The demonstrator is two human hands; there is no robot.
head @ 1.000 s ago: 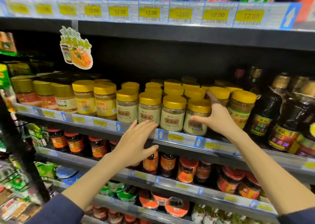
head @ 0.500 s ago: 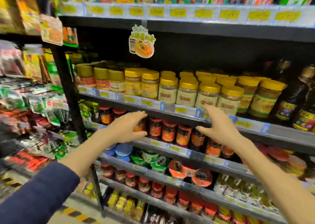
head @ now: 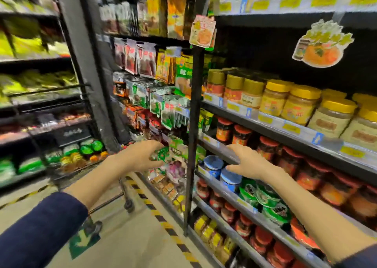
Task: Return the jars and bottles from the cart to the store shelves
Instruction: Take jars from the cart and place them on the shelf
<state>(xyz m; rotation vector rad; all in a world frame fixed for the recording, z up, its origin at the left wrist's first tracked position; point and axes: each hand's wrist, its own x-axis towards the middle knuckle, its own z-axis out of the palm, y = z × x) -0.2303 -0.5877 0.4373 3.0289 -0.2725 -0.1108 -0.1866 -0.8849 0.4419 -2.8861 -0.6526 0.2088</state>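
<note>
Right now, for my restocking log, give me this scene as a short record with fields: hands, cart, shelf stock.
left hand: relaxed, holds nothing, in front of hanging green packets
right hand: fingers spread, holds nothing, by the round blue-lidded jars
wire shopping cart: to the left, goods inside, blurred
yellow-lidded plastic jars: upright, in rows on their shelf
red-lidded dark glass jars: one shelf below

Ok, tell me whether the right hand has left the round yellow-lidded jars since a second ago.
Yes. The right hand has dropped down and left, off the yellow-lidded jars, to the blue-lidded tubs two shelves lower.
</note>
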